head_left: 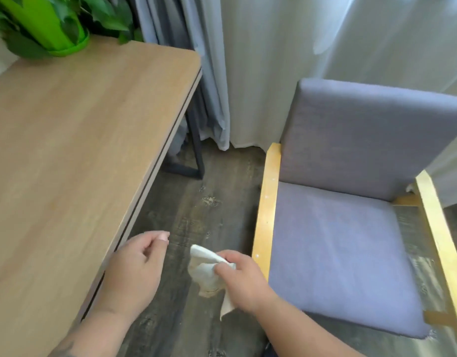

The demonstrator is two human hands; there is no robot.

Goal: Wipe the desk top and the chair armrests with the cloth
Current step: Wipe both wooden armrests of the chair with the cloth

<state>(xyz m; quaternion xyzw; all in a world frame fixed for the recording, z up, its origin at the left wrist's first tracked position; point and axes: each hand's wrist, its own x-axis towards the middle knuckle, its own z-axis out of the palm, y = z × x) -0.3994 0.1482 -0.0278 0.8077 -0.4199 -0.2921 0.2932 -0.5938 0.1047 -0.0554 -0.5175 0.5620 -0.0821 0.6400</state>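
desk (67, 140) light oak | chair (351, 228) lavender, yellow armrests (267, 202) | cloth (206, 269) off-white

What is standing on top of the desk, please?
Only a green plant pot with leaves stands on the desk, at its far corner. The rest of the visible top is bare. The left hand covers a bit of the near edge.

Soft, even daylight enters through the pale curtains (286, 68) at the far right, which are nearly overexposed. The desk top (75, 140) is evenly lit without glare; shadow gathers beneath its right edge on the dark floor (196, 207). Motion blur softens the green plant pot (49, 29) at far left. Wide-angle distortion bends straight edges toward the frame borders.
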